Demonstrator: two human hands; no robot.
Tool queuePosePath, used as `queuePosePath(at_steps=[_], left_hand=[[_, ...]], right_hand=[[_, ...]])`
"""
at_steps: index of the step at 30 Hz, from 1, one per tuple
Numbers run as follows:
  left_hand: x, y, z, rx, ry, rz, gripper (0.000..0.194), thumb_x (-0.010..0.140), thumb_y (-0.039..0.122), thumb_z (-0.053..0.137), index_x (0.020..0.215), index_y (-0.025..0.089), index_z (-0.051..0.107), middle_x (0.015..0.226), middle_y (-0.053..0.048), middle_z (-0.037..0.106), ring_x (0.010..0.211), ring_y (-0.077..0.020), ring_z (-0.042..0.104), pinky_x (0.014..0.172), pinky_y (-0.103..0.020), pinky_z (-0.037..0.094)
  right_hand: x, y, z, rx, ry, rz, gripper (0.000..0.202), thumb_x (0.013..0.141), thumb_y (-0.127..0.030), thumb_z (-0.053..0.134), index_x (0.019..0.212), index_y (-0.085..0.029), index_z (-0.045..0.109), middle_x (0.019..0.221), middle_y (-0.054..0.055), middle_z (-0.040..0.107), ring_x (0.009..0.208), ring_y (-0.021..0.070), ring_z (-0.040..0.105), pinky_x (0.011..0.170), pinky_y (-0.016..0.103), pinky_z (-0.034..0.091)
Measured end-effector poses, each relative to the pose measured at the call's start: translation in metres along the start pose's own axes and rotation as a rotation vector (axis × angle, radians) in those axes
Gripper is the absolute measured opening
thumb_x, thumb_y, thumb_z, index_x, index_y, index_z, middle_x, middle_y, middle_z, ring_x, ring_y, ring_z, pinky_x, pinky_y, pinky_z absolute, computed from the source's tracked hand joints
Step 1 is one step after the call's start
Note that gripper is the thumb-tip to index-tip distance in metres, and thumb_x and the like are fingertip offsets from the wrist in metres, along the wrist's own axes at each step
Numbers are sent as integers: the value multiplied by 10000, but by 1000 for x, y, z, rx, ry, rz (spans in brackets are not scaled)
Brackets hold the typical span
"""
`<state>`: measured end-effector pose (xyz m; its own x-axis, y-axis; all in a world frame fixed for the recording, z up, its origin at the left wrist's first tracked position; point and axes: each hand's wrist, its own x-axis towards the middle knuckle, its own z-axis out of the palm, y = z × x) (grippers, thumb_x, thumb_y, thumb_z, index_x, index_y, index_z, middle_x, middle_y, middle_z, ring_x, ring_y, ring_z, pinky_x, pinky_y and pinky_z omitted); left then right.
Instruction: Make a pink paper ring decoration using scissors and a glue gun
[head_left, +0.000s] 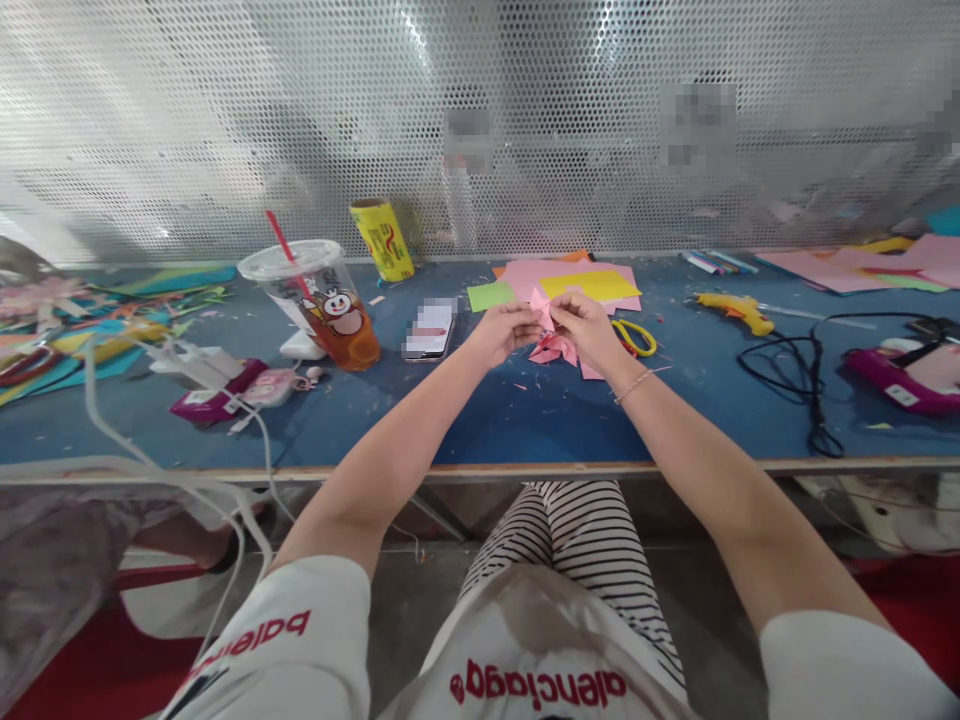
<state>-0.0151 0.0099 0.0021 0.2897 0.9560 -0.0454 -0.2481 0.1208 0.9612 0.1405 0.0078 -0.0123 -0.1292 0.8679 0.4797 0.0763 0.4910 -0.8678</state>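
Observation:
Between my two hands is a small piece of folded pink paper [541, 308], raised above the blue table. My left hand [508, 332] pinches its left side with the fingertips. On the other side, my right hand [583, 325] grips it between thumb and fingers. Pink paper pieces [553, 348] lie just below my fingers. Yellow-handled scissors [636, 338] rest beside my right hand, their blades hidden. Behind the hands are stacked sheets, with a yellow sheet [592, 286] on top of pink paper and a green sheet [489, 295] at the left.
A phone [430, 328] and a plastic cup of tea [337, 315] stand left of my hands, with a yellow can [384, 240] behind. To the right lie a yellow glue gun [735, 312], its black cable [814, 370] and a purple power strip [900, 382]. White cables cross the left side.

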Motion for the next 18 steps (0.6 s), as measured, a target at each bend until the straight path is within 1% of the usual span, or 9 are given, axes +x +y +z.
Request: queuePosePath(at_steps=[2, 3, 4, 6, 8, 10, 11, 14, 18], left_hand=[[0, 1, 0, -6, 22, 32, 62, 725, 85, 615, 705, 132, 580, 591, -19, 640, 551, -83, 612, 621, -225, 515], [0, 2, -1, -11, 36, 54, 66, 724, 84, 608, 696, 132, 574, 592, -22, 642, 557, -86, 616, 629, -230, 519], [1, 2, -1, -17, 50, 76, 68, 723, 88, 605, 688, 133, 569, 594, -25, 644, 568, -89, 621, 643, -235, 523], [1, 4, -2, -26, 77, 110, 62, 724, 103, 600, 682, 134, 564, 612, -31, 652, 601, -95, 633, 682, -248, 532], [0, 5, -2, -28, 99, 132, 44, 723, 116, 591, 690, 134, 567, 641, -37, 665, 633, -101, 643, 718, -261, 535], [0, 6, -1, -28, 117, 150, 23, 716, 119, 585, 705, 134, 572, 670, -44, 676, 652, -108, 649, 740, -276, 537], [-1, 6, 0, -28, 124, 161, 21, 711, 117, 584, 713, 135, 574, 684, -47, 681, 658, -111, 650, 749, -282, 538], [-1, 5, 1, -36, 160, 205, 45, 695, 110, 583, 725, 141, 571, 703, -47, 687, 666, -115, 651, 766, -293, 536], [3, 3, -1, -98, 207, 288, 44, 684, 123, 587, 711, 146, 560, 667, -32, 671, 659, -115, 650, 762, -293, 532]], right_hand=[[3, -2, -19, -321, 36, -82, 72, 770, -252, 530, 771, -183, 550, 767, 37, 581, 708, 140, 545, 723, 316, 463], [5, -2, -32, -507, 94, -107, 86, 771, -229, 523, 815, -171, 569, 846, 71, 602, 785, 163, 562, 781, 340, 458], [6, -1, -46, -687, 121, -78, 144, 766, -217, 528, 880, -149, 584, 925, 110, 607, 857, 192, 571, 813, 362, 452], [7, 4, -74, -1039, 112, 126, 281, 739, -215, 560, 992, -98, 595, 1043, 189, 589, 993, 269, 557, 864, 421, 427], [7, 13, -94, -1251, -133, 491, 317, 717, -244, 586, 975, -65, 630, 1017, 236, 606, 974, 323, 575, 812, 445, 439], [6, 23, -102, -1277, -264, 591, 312, 714, -266, 589, 933, -58, 667, 963, 246, 636, 900, 324, 606, 738, 415, 456], [6, 27, -102, -1287, -310, 583, 329, 727, -283, 573, 951, -65, 673, 971, 243, 644, 886, 313, 614, 720, 398, 457], [8, 36, -94, -1326, -338, 519, 400, 748, -334, 537, 1027, -78, 666, 1015, 236, 653, 875, 285, 620, 696, 363, 455], [11, 40, -92, -1353, -373, 536, 432, 734, -376, 531, 1009, -77, 677, 1004, 229, 663, 848, 276, 625, 665, 344, 455]])
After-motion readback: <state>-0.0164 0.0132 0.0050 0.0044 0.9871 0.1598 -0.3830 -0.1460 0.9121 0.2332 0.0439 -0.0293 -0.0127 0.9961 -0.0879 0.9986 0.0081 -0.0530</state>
